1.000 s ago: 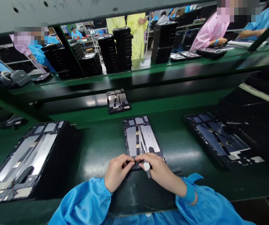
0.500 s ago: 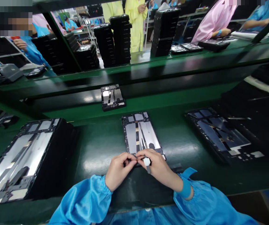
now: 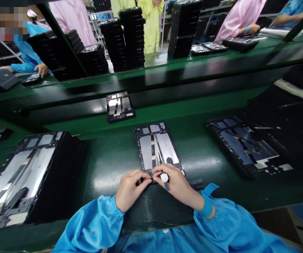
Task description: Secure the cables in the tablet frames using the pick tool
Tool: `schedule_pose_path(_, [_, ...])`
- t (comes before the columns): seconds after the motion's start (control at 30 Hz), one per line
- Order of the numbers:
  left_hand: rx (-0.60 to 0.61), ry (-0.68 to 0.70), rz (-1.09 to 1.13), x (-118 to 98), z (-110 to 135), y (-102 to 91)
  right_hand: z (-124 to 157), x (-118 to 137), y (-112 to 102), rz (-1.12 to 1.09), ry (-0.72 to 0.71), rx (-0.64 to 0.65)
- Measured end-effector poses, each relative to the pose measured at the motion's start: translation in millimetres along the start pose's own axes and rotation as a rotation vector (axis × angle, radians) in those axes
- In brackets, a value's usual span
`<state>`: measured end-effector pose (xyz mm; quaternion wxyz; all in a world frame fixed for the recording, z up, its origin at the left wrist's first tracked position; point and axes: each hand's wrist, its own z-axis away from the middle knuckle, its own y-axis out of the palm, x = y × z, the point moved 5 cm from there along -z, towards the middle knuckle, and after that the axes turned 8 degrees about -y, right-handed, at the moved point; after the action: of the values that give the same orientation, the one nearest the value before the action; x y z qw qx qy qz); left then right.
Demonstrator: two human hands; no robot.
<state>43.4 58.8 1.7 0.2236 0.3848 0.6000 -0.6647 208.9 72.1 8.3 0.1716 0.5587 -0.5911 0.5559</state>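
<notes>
An opened tablet body (image 3: 144, 147) with silver plates and dark ribbon cables lies flat on the bench in front of me. Both my hands meet at its near edge. The thumb and forefinger of my left hand (image 3: 131, 188) are pinched at that edge; whatever sits between them is too small to make out. My right hand (image 3: 177, 186) also pinches at the same spot. Inside its curled fingers it keeps a slim tool with a white hexagonal end (image 3: 164, 177), whose kind is unclear. The fingertips hide the part of the tablet beneath them.
To the left stands a stack of tablet bodies (image 3: 43, 147). Another tablet body (image 3: 243, 144) lies on the right beside tweezers (image 3: 267, 128), and one more (image 3: 120, 107) at the back. Black tray stacks (image 3: 131, 38) line the raised shelf (image 3: 156, 66). Co-workers stand beyond it.
My view has shifted slightly, so the bench items appear a little higher and further left. Both hands keep their pinch at the tablet's edge. At far left, a co-worker's hand has lowered to the shelf.
</notes>
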Motion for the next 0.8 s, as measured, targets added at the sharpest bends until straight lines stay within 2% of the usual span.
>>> schedule_pose_path(0.13, [0.034,0.052,-0.086,-2,2,0.5,0,0,-1,-0.03,0.003,0.05])
schedule_pose_path(0.33, [0.033,0.154,-0.357,-12,7,1.7,2,0,2,-0.005,-0.068,0.079])
schedule_pose_path(0.5, [-0.055,0.319,-0.573,-18,19,1.9,4,-3,7,0.038,-0.093,0.081])
schedule_pose_path(0.6, [-0.083,0.421,-0.654,-14,29,1.2,5,-3,8,0.041,-0.106,0.068])
schedule_pose_path(0.8, [-0.079,0.49,-0.657,-1,39,-1.5,5,-2,7,0.029,-0.109,0.068])
